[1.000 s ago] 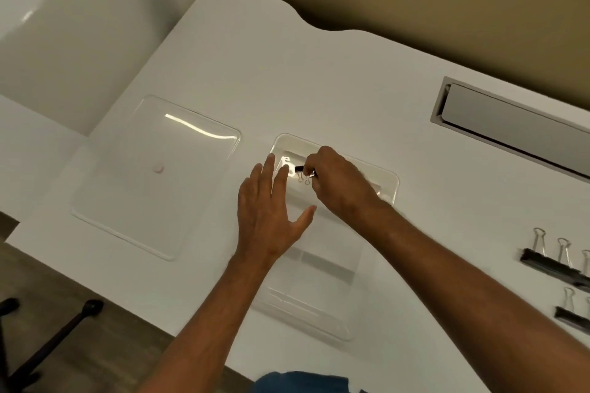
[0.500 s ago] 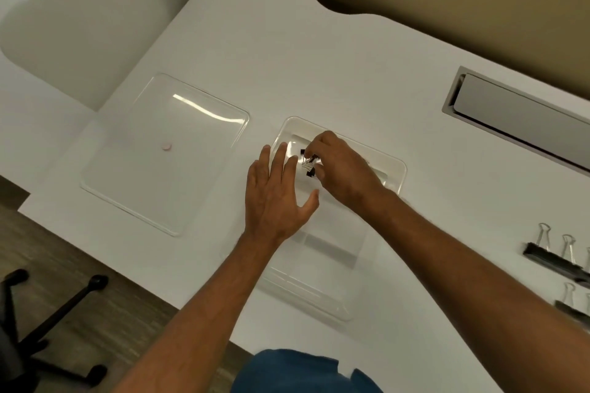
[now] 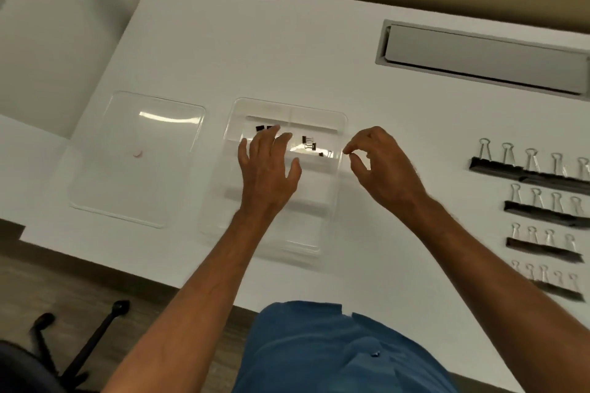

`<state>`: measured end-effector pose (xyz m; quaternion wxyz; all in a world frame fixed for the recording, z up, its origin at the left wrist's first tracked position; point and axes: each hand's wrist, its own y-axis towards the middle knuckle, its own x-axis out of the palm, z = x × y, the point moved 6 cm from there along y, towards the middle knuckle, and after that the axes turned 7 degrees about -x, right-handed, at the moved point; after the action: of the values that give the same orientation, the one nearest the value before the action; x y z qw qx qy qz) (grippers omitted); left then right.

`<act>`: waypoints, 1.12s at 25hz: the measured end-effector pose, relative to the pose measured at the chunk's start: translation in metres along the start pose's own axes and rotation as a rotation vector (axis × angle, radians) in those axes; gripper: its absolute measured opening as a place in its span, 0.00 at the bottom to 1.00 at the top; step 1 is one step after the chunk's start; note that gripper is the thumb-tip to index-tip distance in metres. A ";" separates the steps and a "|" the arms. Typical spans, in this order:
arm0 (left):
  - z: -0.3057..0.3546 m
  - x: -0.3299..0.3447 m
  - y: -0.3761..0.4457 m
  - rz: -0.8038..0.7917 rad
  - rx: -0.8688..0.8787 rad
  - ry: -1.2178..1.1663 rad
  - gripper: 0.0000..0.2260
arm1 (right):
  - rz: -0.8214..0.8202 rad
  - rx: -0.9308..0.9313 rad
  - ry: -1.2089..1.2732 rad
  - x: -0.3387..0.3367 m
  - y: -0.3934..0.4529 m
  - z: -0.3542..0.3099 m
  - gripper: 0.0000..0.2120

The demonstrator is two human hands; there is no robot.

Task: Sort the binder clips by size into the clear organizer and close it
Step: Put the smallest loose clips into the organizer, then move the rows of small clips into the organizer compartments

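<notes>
Left hand (image 3: 269, 163) lies flat, fingers straight, steadying the clear organizer (image 3: 341, 124); right hand (image 3: 380, 163) hangs loosely curled, holding nothing, probably headed for the binder clips (image 3: 539, 204).

White desk (image 3: 287, 51): organizer (image 3: 341, 124), lid (image 3: 105, 188), clips (image 3: 539, 198).

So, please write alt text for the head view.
A person's left hand rests flat on a clear plastic organizer holding small black binder clips; the right hand hovers beside it, empty.
</notes>
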<state>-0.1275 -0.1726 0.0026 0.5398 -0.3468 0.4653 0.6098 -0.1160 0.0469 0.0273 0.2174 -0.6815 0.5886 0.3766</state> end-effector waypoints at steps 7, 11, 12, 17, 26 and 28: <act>0.127 0.022 -0.061 -0.119 0.207 -0.069 0.17 | 0.084 0.188 0.042 -0.049 -0.115 0.063 0.07; 0.192 0.040 -0.098 -0.206 0.261 -0.129 0.16 | 0.105 0.270 0.041 -0.079 -0.179 0.098 0.07; 0.211 0.046 -0.109 -0.243 0.285 -0.157 0.16 | 0.121 0.293 0.044 -0.088 -0.198 0.109 0.07; 0.282 0.074 -0.162 -0.539 0.394 -0.277 0.14 | 0.232 0.431 0.075 -0.130 -0.286 0.162 0.07; 0.364 0.119 -0.209 -0.704 0.420 -0.250 0.15 | 0.174 0.445 -0.096 -0.167 -0.362 0.230 0.14; 0.377 0.128 -0.211 -0.692 0.418 -0.229 0.15 | 0.089 0.394 -0.130 -0.164 -0.367 0.229 0.19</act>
<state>0.0870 0.2223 -0.0338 0.8198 -0.2958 0.3719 0.3195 0.1758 0.3991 -0.0425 0.3671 -0.5733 0.6652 0.3066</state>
